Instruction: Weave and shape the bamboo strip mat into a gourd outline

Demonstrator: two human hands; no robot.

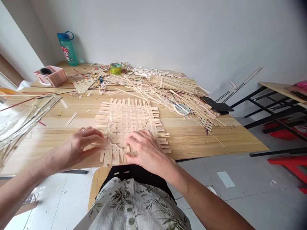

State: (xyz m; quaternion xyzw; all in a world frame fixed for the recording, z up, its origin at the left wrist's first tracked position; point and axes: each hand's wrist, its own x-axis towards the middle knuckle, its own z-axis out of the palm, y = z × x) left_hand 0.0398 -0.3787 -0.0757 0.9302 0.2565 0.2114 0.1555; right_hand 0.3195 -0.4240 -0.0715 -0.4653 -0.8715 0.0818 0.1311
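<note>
A square woven mat (127, 119) of pale flat wooden strips lies in front of me at the table's near edge, its loose strip ends sticking out all round. A thin twisted cord (114, 143) runs through the weave along the sides and lies loose near the lower left corner. At the mat's left edge, my left hand (83, 140) has its thumb and fingers closed about the protruding strip ends. My right hand (146, 151) rests on the lower middle of the mat, fingers bent and thumb spread apart, a short strip end (128, 148) showing between them.
White-handled scissors (181, 109) lie right of the mat. Behind it are piled wooden strips (177, 83), a yellow-green tape roll (115, 68), a pink basket (54, 76) and a blue-green bottle (68, 49). A transparent bundle (24, 127) sits at left; a dark phone-like object (219, 106) is at right.
</note>
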